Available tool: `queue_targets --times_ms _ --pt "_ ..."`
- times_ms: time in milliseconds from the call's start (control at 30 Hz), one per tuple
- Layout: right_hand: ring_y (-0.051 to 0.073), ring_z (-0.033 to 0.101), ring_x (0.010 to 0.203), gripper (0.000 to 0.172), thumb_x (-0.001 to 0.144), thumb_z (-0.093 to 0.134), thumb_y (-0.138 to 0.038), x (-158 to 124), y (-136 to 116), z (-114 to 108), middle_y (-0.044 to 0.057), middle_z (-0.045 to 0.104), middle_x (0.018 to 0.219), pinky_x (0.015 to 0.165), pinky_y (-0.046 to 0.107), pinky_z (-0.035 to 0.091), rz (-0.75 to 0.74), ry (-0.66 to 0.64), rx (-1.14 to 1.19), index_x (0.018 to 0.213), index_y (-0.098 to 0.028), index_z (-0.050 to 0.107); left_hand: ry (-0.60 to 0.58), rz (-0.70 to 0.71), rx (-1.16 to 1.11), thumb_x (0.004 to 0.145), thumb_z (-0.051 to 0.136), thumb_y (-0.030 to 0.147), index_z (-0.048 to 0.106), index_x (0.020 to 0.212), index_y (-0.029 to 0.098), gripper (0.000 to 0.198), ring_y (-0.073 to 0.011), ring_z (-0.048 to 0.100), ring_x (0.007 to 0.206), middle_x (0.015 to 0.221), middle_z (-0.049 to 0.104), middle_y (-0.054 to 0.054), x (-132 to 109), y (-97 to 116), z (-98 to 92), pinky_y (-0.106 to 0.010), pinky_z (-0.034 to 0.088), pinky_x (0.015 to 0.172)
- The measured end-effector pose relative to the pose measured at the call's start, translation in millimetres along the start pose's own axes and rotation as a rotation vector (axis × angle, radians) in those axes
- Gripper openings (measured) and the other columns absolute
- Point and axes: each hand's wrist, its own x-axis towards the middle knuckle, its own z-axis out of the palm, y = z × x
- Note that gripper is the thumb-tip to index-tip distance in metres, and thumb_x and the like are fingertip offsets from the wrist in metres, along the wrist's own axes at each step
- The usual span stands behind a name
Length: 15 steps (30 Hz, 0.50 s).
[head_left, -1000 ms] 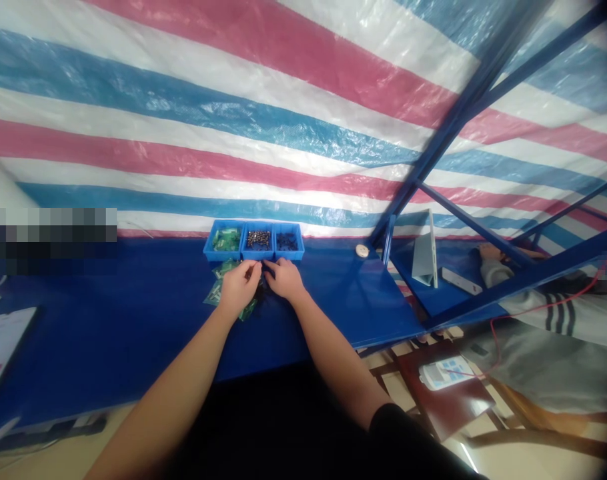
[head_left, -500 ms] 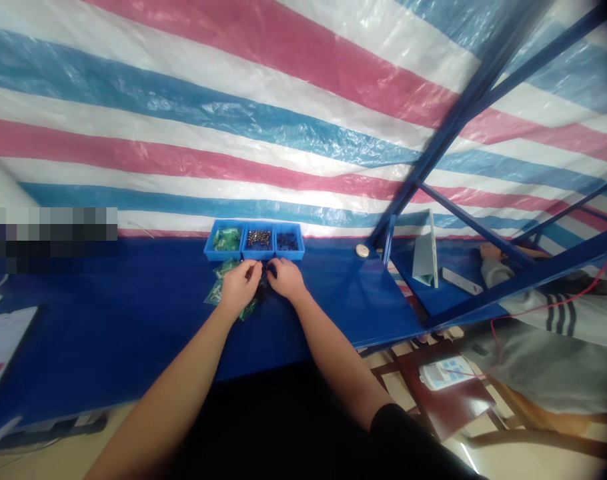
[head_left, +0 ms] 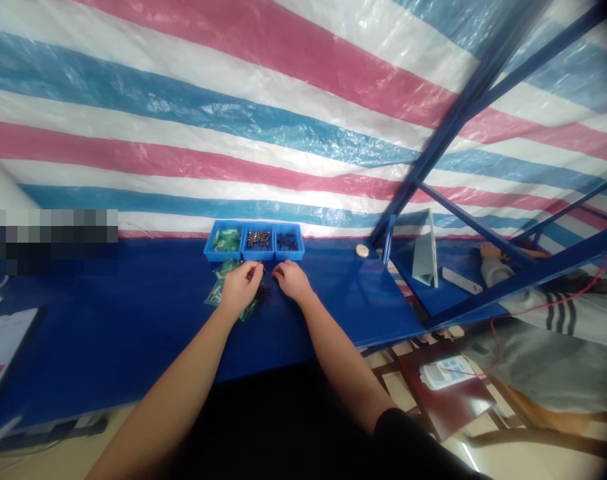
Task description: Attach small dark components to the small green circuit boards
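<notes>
My left hand (head_left: 242,285) is closed in a pinch over a pile of green packets (head_left: 216,292); what its fingers hold is too small to make out. To its right, my right hand (head_left: 291,279) has its fingers curled together just above the table, a small gap away from the left; I cannot see what they hold, if anything. Small dark pieces (head_left: 263,293) lie between the hands. Just beyond stand three joined blue bins: a left bin (head_left: 223,256) with green packets, a middle bin (head_left: 257,255) with shiny metal pieces, and a right bin (head_left: 289,255) with dark pieces.
The blue table (head_left: 133,320) carries a round pale object (head_left: 362,251) at right and a flat white tablet-like item (head_left: 6,347) at left. A blue metal frame (head_left: 433,147) crosses the right side. A co-worker's grey sleeve (head_left: 543,307) shows beyond it.
My right hand has moved a little to the right, away from my left hand, opening a gap between them. The left hand stays almost in place.
</notes>
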Motion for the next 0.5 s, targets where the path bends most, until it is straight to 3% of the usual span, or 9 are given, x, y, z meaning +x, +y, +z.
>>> queue_targets --times_ms 133,367,500 --pt "0.019 0.057 0.089 0.012 0.09 0.056 -0.026 0.1 0.0 -2.4 0.006 0.063 0.092 0.084 0.032 0.044 0.028 0.054 0.153 0.087 -0.02 0.065 -0.02 0.024 0.014 0.09 0.048 0.045 0.068 0.09 0.021 0.031 -0.0148 0.062 0.064 0.074 0.07 -0.001 0.7 -4.1 2.3 -0.024 0.045 0.065" --pt "0.012 0.056 0.062 0.025 0.087 0.055 -0.046 0.7 -18.8 -8.5 -0.002 0.06 0.072 0.064 0.026 0.048 0.035 0.046 0.911 0.089 -0.021 0.053 -0.075 0.113 -0.069 0.089 0.051 0.043 0.068 0.105 0.022 0.031 -0.0165 0.065 0.078 0.096 0.072 -0.004 1.3 -9.3 8.1 -0.026 0.05 0.071" --pt "0.012 0.054 0.061 0.03 0.083 0.059 -0.05 -0.9 -25.0 -12.6 -0.002 0.058 0.069 0.062 0.026 0.048 0.016 0.034 1.0 0.087 -0.02 0.053 -0.106 0.142 -0.087 0.091 0.049 0.043 0.068 0.098 0.022 0.029 -0.0162 0.065 0.079 0.096 0.072 -0.004 1.0 -7.4 7.2 -0.025 0.049 0.069"
